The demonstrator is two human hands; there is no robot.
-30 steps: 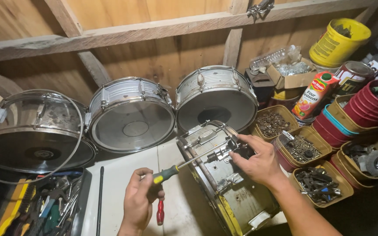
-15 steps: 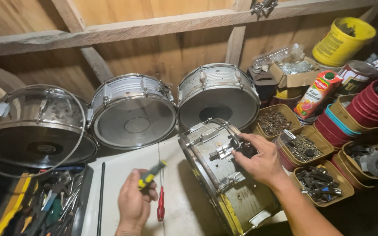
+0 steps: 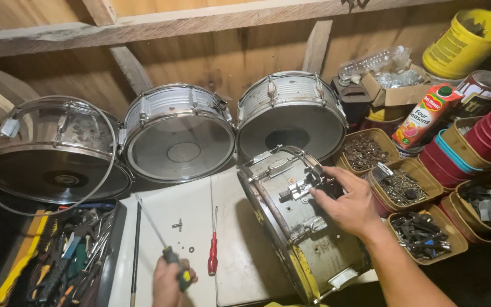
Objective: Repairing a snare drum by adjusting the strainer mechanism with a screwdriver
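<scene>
The right hand gripped the fitting still mounted on the drum. The left hand was closed around a screwdriver. Loose hardware lay removed on the surface; detachment looked partial.

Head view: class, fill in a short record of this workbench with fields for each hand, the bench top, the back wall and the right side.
left hand: grips a green-and-yellow-handled screwdriver
right hand: on a metal fitting on the snare drum on its side
bench top: red-handled screwdriver, small loose screws
back wall: three drums leaning
right side: tubs of hardware
</scene>
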